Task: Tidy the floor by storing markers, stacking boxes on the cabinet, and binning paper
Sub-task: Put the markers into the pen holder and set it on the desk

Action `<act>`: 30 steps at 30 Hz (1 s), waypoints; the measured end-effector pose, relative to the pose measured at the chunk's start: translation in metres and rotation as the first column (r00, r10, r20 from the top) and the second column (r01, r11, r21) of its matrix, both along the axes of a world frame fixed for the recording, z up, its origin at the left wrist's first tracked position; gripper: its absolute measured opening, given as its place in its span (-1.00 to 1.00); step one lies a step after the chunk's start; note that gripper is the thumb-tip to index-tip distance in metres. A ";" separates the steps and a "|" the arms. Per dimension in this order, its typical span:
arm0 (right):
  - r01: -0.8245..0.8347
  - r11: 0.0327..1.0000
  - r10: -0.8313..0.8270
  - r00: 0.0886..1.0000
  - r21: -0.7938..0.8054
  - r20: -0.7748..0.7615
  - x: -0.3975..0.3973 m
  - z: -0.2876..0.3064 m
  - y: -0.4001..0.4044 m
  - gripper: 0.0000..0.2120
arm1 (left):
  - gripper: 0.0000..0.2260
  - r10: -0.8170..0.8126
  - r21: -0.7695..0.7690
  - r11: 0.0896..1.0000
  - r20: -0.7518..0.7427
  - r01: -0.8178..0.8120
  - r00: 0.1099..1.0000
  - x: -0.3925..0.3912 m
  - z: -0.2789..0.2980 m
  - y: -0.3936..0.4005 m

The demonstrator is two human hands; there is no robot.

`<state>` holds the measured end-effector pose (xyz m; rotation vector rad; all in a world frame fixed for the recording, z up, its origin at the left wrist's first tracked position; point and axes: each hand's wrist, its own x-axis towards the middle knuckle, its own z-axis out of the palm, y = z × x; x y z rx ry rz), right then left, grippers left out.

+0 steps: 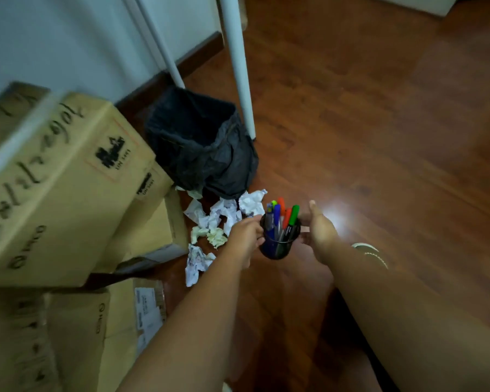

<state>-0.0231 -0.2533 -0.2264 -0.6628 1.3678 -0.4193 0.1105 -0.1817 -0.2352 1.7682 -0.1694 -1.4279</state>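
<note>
A black mesh cup [279, 244] full of several coloured markers [283, 216] is held above the wooden floor between both hands. My left hand [245, 236] grips its left side and my right hand [321, 230] cups its right side. Crumpled paper balls [224, 216] lie on the floor just left of the cup. A bin lined with a black bag [201, 142] stands behind the paper. Cardboard boxes [57, 176] are piled at the left.
Two white table legs [238, 66] rise beside the bin, near the white wall and dark skirting. A further box [96, 329] lies at the lower left. A white shoe [371, 251] sits right of my right wrist. Wooden floor [393, 137] stretches to the right.
</note>
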 end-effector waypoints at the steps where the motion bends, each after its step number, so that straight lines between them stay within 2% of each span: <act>1: 0.010 1.000 -0.009 0.999 -0.019 0.031 0.000 0.020 0.004 -0.49 | -0.55 -0.044 -0.032 0.998 0.050 0.046 0.998 0.004 0.019 0.008; 4: 0.059 0.995 -0.047 0.988 -0.077 0.148 0.000 0.077 0.019 -0.55 | -0.60 -0.090 -0.143 0.983 0.178 0.116 0.980 0.014 0.083 0.039; 6: 0.046 0.992 -0.020 0.977 -0.121 0.212 0.001 0.120 0.035 -0.64 | -0.58 -0.069 -0.233 0.965 0.223 0.121 0.973 0.017 0.125 0.061; 8: 0.014 0.983 0.036 0.961 -0.181 0.273 0.003 0.160 0.054 -0.65 | -0.56 -0.038 -0.306 0.944 0.262 0.121 0.964 0.019 0.166 0.087; 14: -0.169 0.885 0.327 0.889 -0.434 0.321 0.003 0.280 0.133 -0.54 | -0.50 0.055 -0.519 0.848 0.291 0.109 0.955 0.018 0.286 0.173; 18: -0.287 0.763 0.557 0.747 -0.579 0.364 0.003 0.335 0.195 -0.59 | -0.43 0.038 -0.597 0.785 0.313 0.165 0.949 0.032 0.349 0.242; 23: -0.319 0.629 0.659 0.703 -0.709 0.268 0.011 0.382 0.259 -0.70 | -0.45 0.061 -0.585 0.784 0.406 0.207 0.912 0.045 0.411 0.324; 27: -0.309 0.542 0.692 0.692 -0.782 0.207 0.026 0.416 0.299 -0.66 | -0.47 0.177 -0.608 0.776 0.462 0.165 0.869 0.048 0.454 0.377; 30: -0.300 0.474 0.735 0.653 -0.827 0.184 0.048 0.443 0.331 -0.76 | -0.47 0.279 -0.643 0.759 0.467 0.105 0.839 0.055 0.476 0.415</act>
